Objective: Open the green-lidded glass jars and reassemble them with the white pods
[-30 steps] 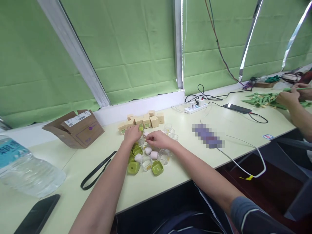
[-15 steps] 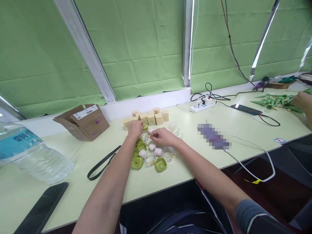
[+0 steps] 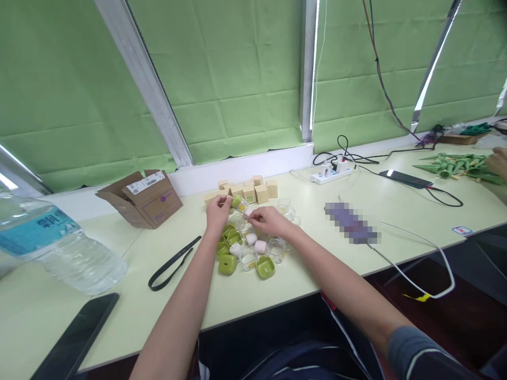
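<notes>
My left hand is raised a little over a heap of small parts, its fingers pinched on a small green cap. My right hand rests beside it with fingers curled on a small whitish piece that I cannot name. Below the hands lie several green square caps, white pieces and clear plastic cases. A row of small tan boxes stands behind them near the wall.
An open cardboard box, a black strap, a water bottle and a dark phone are to the left. A power strip, cables, a charging phone and another person's hand by green cones are to the right.
My left hand has lifted off the heap with a green cap between its fingers. The camera view has shifted slightly left and up; my right hand stays by the pile.
</notes>
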Demonstrator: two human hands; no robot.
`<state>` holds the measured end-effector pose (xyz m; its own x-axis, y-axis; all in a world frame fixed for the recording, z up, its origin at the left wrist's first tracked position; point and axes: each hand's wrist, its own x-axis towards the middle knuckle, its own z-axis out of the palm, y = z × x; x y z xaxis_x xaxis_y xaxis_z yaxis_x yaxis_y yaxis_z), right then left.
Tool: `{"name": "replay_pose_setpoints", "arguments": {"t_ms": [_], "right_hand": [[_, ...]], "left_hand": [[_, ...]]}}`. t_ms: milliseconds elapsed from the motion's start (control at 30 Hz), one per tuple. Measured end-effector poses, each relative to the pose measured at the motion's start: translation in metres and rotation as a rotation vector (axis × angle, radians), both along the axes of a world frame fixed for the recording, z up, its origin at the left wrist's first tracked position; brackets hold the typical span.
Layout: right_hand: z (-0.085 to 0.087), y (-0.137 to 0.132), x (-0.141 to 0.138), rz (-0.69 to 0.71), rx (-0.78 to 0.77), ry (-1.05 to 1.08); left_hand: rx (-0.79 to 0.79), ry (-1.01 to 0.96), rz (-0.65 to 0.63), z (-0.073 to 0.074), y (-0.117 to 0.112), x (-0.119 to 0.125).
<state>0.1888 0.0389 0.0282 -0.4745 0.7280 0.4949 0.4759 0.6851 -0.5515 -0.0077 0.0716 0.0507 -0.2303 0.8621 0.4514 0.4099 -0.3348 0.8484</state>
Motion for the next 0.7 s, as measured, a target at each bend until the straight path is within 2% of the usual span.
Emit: {"name": "replay_pose_setpoints", "arguments": {"t_ms": [133, 200, 433, 700], "right_hand": [[0.002, 0.000, -0.002, -0.152, -0.016, 0.144], [0.002, 0.000, -0.002, -0.170, -0.049, 0.190], [-0.001, 0.000, -0.001, -0.100, -0.065, 0.103], [-0.008, 0.007, 0.002, -0.162, -0.018, 0.080]], "left_hand": [[0.010, -0.239, -0.098, -0.011, -0.018, 0.006], [-0.008, -0.285, -0.128, -0.015, -0.026, 0.009], [-0.073, -0.156, -0.200, -0.019, -0.039, 0.011], [-0.124, -0.102, -0.250, -0.026, -0.037, 0.000]]}}
